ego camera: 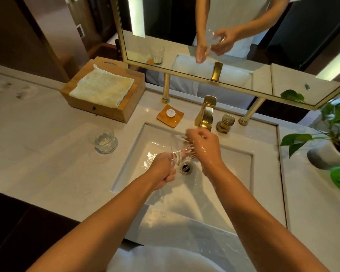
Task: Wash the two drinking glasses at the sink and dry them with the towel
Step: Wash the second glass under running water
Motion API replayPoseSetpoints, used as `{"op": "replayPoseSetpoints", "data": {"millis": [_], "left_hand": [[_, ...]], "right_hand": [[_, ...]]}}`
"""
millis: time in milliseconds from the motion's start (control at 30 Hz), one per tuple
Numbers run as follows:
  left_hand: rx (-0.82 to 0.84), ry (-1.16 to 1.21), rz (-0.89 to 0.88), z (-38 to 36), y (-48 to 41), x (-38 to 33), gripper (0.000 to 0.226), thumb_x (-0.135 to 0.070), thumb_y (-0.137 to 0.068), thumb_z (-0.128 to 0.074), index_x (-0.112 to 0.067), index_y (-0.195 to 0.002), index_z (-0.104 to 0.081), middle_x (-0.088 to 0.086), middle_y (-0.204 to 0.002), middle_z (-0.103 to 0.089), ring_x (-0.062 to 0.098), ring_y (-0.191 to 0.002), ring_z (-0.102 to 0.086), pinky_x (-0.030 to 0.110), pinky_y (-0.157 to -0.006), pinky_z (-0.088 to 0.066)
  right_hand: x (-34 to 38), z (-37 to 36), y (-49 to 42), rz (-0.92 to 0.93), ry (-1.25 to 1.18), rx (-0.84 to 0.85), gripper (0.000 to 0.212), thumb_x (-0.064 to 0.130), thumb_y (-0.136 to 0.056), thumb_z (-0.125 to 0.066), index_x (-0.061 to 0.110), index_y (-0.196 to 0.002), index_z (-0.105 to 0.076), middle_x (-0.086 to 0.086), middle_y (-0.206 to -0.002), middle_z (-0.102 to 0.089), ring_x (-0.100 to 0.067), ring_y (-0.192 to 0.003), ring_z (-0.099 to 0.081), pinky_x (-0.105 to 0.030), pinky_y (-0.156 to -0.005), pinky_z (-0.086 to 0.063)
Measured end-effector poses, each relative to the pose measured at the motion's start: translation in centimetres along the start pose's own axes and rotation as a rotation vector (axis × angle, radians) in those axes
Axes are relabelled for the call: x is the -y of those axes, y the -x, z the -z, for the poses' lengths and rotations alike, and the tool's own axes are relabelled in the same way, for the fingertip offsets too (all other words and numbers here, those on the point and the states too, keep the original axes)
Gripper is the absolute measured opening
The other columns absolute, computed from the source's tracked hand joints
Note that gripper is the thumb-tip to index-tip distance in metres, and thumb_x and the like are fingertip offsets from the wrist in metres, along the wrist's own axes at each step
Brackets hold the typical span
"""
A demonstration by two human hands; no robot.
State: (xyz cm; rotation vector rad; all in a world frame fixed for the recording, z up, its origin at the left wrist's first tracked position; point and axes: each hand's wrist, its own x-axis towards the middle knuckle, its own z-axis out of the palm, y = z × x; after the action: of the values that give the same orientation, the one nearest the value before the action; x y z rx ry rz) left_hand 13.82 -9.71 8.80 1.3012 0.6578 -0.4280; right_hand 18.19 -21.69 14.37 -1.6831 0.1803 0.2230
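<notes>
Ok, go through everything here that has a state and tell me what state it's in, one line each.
Glass in hands: wet, tilted over the basin, held at both ends.
Left hand: closed on the glass's lower end.
Right hand: wet, fingers at the glass's rim.
Second glass: upright on the counter, untouched.
Towel: folded on the wooden box, unused.
Sink: wet, drain open.
Faucet: flow hidden by the hands.

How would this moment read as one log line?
step: washing | both hands on first glass over sink | second glass on counter | towel unused
</notes>
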Motion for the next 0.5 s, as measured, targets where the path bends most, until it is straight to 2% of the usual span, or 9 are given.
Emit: {"op": "replayPoseSetpoints", "data": {"millis": [67, 100, 167, 233, 267, 333, 367, 433, 500], "left_hand": [[0.067, -0.674, -0.284, 1.2, -0.3, 0.4, 0.038, 0.008, -0.091, -0.042, -0.016, -0.12, -0.045, 0.01, -0.096, -0.052, 0.018, -0.071, -0.053, 0.031, -0.056, -0.046], [0.103, -1.043, -0.386, 1.8, -0.6, 0.6, 0.053, 0.008, -0.087, -0.048, -0.018, -0.132, -0.039, 0.012, -0.119, -0.047, 0.024, -0.093, -0.056, 0.036, -0.076, -0.053], [0.069, -1.516, -0.507, 2.3, -0.4, 0.4, 0.063, -0.007, -0.087, -0.057, -0.019, -0.144, -0.034, 0.01, -0.147, -0.029, 0.032, -0.131, -0.038, 0.045, -0.112, -0.036], [0.06, -1.474, -0.609, 2.1, 0.6, -0.2, 0.073, -0.027, -0.088, -0.06, -0.022, -0.152, -0.026, 0.005, -0.155, -0.024, 0.029, -0.143, -0.021, 0.047, -0.12, -0.015], [0.111, -1.337, -0.639, 2.0, 1.1, -0.5, 0.084, -0.032, -0.086, -0.064, -0.025, -0.155, -0.017, 0.002, -0.157, -0.02, 0.026, -0.145, -0.018, 0.045, -0.119, -0.016], [0.226, -1.122, -0.674, 1.0, 2.4, -1.3, 0.104, -0.038, -0.08, -0.073, -0.035, -0.156, -0.002, -0.009, -0.16, -0.01, 0.021, -0.146, -0.016, 0.04, -0.114, -0.031], [0.258, -1.136, -0.696, 0.5, 3.0, -1.7, 0.109, -0.041, -0.078, -0.076, -0.041, -0.155, 0.0, -0.013, -0.16, -0.007, 0.019, -0.146, -0.017, 0.038, -0.11, -0.04], [0.265, -1.283, -0.755, -0.4, 3.6, -2.2, 0.106, -0.043, -0.078, -0.079, -0.048, -0.153, -0.005, -0.011, -0.162, -0.01, 0.02, -0.144, -0.023, 0.038, -0.101, -0.05], [0.239, -1.415, -0.771, -0.7, 3.3, -2.6, 0.088, -0.04, -0.082, -0.077, -0.046, -0.151, -0.022, -0.004, -0.159, -0.025, 0.021, -0.14, -0.031, 0.035, -0.099, -0.05]], "right_hand": [[-2.2, 0.9, 0.0, -0.475, -0.43, 0.07, 0.029, 0.028, -0.087, -0.068, 0.006, -0.105, -0.068, -0.012, -0.084, -0.068, -0.026, -0.067, -0.068, -0.036, -0.064, -0.059], [-3.3, 1.3, 0.1, -0.614, -0.575, 0.096, 0.032, 0.03, -0.087, -0.069, 0.007, -0.109, -0.067, -0.012, -0.086, -0.068, -0.026, -0.068, -0.069, -0.037, -0.065, -0.058], [-5.2, 1.7, 0.3, -0.746, -0.74, 0.067, 0.038, 0.031, -0.087, -0.068, 0.008, -0.116, -0.068, -0.014, -0.101, -0.07, -0.028, -0.084, -0.072, -0.037, -0.069, -0.057], [-6.6, 1.7, 0.6, -0.801, -0.844, 0.021, 0.045, 0.029, -0.085, -0.069, 0.007, -0.124, -0.066, -0.014, -0.113, -0.067, -0.028, -0.1, -0.066, -0.037, -0.074, -0.058], [-7.2, 1.6, 0.8, -0.82, -0.883, 0.017, 0.046, 0.027, -0.082, -0.07, 0.008, -0.124, -0.065, -0.012, -0.116, -0.064, -0.026, -0.103, -0.063, -0.035, -0.076, -0.058], [-8.1, 1.4, 0.9, -0.833, -0.915, 0.073, 0.048, 0.024, -0.074, -0.074, 0.014, -0.119, -0.061, -0.007, -0.121, -0.057, -0.023, -0.105, -0.059, -0.035, -0.082, -0.056], [-8.2, 1.2, 1.0, -0.845, -0.922, 0.1, 0.046, 0.025, -0.075, -0.075, 0.017, -0.118, -0.059, -0.006, -0.122, -0.056, -0.023, -0.105, -0.06, -0.037, -0.084, -0.056], [-8.5, 0.7, 1.1, -0.854, -0.934, 0.18, 0.035, 0.033, -0.085, -0.071, 0.014, -0.114, -0.065, -0.011, -0.116, -0.064, -0.026, -0.102, -0.067, -0.042, -0.08, -0.058], [-8.2, 0.3, 1.3, -0.855, -0.901, 0.217, 0.034, 0.038, -0.094, -0.062, 0.008, -0.105, -0.072, -0.016, -0.104, -0.071, -0.029, -0.091, -0.073, -0.04, -0.071, -0.06]]}}
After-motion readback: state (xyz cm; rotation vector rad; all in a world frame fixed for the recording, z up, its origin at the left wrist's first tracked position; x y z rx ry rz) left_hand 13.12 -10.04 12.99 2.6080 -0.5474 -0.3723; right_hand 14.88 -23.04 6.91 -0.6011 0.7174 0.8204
